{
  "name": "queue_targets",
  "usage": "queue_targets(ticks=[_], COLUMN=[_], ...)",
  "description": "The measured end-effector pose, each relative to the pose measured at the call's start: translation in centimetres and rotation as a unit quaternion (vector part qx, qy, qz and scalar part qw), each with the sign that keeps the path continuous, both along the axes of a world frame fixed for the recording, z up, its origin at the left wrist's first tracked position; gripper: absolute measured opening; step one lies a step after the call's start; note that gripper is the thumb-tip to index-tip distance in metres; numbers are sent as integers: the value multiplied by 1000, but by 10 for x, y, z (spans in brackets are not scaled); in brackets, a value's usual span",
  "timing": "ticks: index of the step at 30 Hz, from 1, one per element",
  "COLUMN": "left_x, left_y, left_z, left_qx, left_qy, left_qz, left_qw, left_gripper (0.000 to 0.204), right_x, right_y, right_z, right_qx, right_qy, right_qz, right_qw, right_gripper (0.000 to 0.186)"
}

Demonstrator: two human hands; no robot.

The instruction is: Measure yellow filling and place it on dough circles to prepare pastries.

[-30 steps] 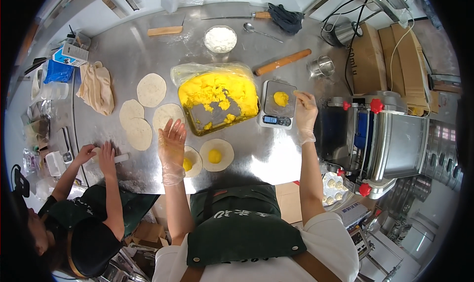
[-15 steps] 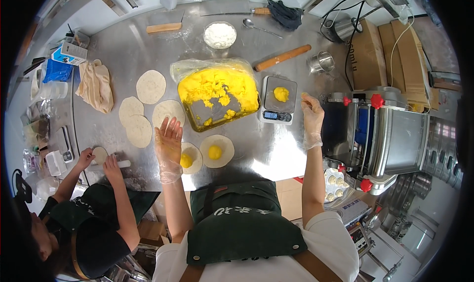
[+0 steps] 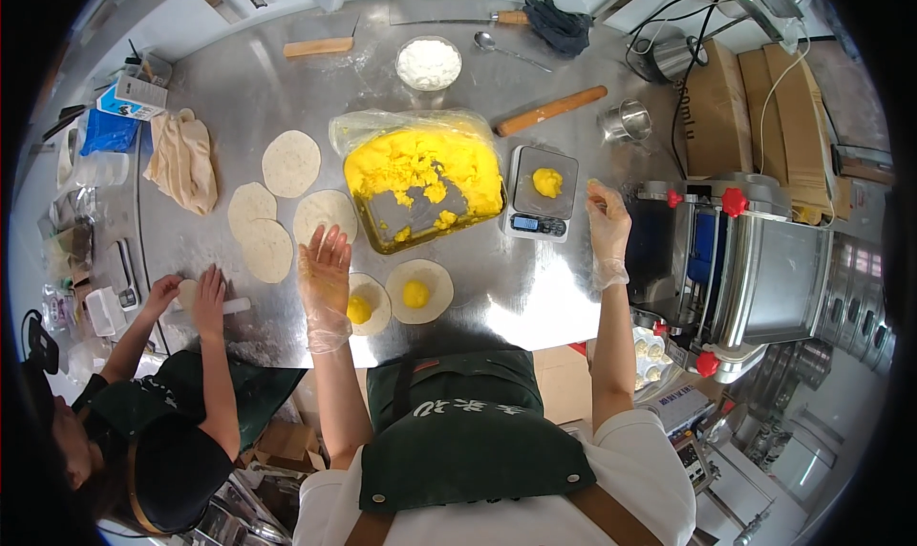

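Scale (image 3: 560,207) on right of tabletop (image 3: 315,92): blue display (image 3: 525,223) showing small digits. Green apron (image 3: 458,470), near: white characters running across waist. Co-worker's apron (image 3: 151,414), near left: small white marks showing, too small to read. Cardboard box (image 3: 716,116), far right: dark lettering running sideways. White-and-blue carton (image 3: 136,98), far left: print showing, unreadable. Box (image 3: 680,408), near right: dark characters showing.

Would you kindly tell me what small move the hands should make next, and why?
Probably the right hand should lift the yellow lump off the scale: that hand is close beside it, the left hand is open, and the lump looks rough, unlike the rounded balls on two wrappers.
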State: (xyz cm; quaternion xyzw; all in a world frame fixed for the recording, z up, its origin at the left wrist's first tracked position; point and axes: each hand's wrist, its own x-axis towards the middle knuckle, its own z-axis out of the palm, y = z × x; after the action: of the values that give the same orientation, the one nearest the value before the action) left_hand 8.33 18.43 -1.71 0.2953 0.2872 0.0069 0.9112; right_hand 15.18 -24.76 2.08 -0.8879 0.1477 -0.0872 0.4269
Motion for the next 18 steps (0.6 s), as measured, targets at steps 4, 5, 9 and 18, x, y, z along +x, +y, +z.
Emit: queue_targets(ticks=[4, 5, 9, 18], left_x=[0, -1, 0, -7], left_y=[2, 2, 3, 5], left_z=[-3, -3, -4, -12], left_qx=[6, 6, 11, -10], left_qy=[6, 7, 8, -8], left_qz=[-1, 0, 3, 12], left_qw=[1000, 1000, 1000, 1000], left_gripper=[52, 52, 52, 55], right_x=[-3, -4, -2, 59], right_y=[1, 2, 3, 16], right_z=[-3, -4, -10, -23], right_qx=[-16, -28, -145, -361], right_qy=[7, 17, 37, 25], right_qz=[2, 4, 76, 441], right_qw=[1000, 999, 986, 821], right_gripper=[28, 29, 43, 68])
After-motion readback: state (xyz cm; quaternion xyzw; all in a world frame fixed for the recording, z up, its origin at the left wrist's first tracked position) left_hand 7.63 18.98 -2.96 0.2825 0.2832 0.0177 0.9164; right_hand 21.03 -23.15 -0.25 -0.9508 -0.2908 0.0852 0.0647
